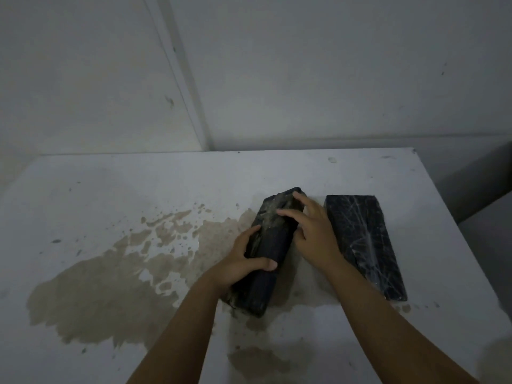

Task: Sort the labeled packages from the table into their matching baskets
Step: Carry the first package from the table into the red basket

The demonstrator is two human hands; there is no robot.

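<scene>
A long black wrapped package (pixel 273 239) lies slanted on the white table (pixel 110 189), its wrapping smeared with pale marks near the far end. My left hand (pixel 243 266) grips its near half, thumb over the top. Over its far end rests my right hand (pixel 310 231), fingers spread on the top and the right side. A second black package (pixel 365 245), with whitish creases, lies flat just to the right, untouched. No label and no basket is in view.
A large brownish stain (pixel 110 286) covers the table's left and middle. The table's right edge (pixel 476 259) drops off close beside the second package. Grey walls (pixel 304 79) stand behind the table's far edge.
</scene>
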